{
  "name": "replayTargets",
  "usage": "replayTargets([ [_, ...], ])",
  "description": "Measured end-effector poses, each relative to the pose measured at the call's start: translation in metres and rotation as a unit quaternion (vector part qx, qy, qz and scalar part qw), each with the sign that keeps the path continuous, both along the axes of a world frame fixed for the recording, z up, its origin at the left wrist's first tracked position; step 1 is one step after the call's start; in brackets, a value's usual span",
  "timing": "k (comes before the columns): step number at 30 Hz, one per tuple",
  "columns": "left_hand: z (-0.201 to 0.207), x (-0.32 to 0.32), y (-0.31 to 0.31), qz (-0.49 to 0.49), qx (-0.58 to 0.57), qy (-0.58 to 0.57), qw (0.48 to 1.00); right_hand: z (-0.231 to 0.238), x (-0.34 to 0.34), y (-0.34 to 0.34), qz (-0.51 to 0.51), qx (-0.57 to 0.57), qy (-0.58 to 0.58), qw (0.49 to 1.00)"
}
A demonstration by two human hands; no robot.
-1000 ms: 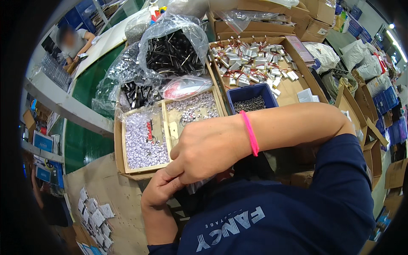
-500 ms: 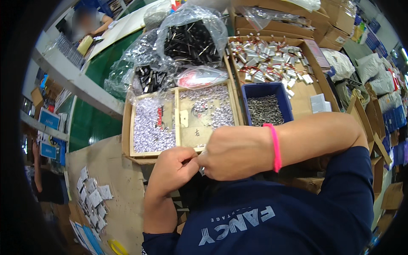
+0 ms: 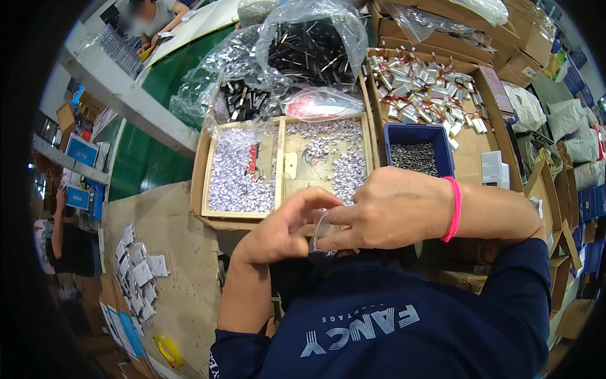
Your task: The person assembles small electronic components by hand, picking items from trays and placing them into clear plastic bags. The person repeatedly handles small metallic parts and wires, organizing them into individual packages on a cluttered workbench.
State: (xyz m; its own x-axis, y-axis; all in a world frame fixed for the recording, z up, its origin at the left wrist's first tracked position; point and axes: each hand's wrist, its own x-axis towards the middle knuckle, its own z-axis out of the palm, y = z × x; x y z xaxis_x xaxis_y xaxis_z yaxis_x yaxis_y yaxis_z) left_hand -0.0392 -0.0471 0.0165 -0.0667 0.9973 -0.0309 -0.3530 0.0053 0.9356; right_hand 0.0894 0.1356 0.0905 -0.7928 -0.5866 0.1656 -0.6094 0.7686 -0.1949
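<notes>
Close to my body, a small clear plastic bag [image 3: 321,235] is between my hands. My right hand [image 3: 394,211], with a pink band on its wrist, pinches the bag from the right with its fingers pointing left. My left hand [image 3: 276,228] curls round the bag's left side, thumb and forefinger bent in a C against it; its other fingers are partly hidden. What the bag contains, if anything, is too small to make out. Just beyond my hands, a wooden divided tray [image 3: 281,167] bears many tiny whitish parts in two compartments.
Right of the tray stands a blue bin [image 3: 449,158] of small metal parts, within a cardboard box [image 3: 470,142] of silvery wired pieces. Behind lies a bag of black parts [image 3: 309,54]. Filled packets [image 3: 142,271] and yellow tape [image 3: 168,350] lie left. A person [image 3: 158,22] sits far left.
My hands were pressed close together; now they are farther apart, with the clear bag showing between them. My left fingers have spread. The view has shifted slightly, and the far person's arm has moved.
</notes>
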Motion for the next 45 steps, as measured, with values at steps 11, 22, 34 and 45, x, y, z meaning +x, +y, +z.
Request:
replayTargets([
  [11,-0.008,0.026,0.027,-0.018,-0.049,-0.048,0.997,-0.024,0.061,0.022,-0.128,-0.177,0.02,0.976],
  [22,-0.015,0.031,0.034,0.053,-0.038,-0.014,0.998,-0.064,0.186,0.202,-0.673,0.035,-0.002,0.739],
  [34,-0.013,0.03,0.026,0.082,-0.042,-0.024,0.995,-0.065,0.179,0.214,-0.688,0.03,-0.212,0.694],
  [45,-0.017,0.022,0.013,0.083,-0.024,-0.064,0.994,-0.02,0.15,0.175,-0.619,-0.202,-0.125,0.748],
])
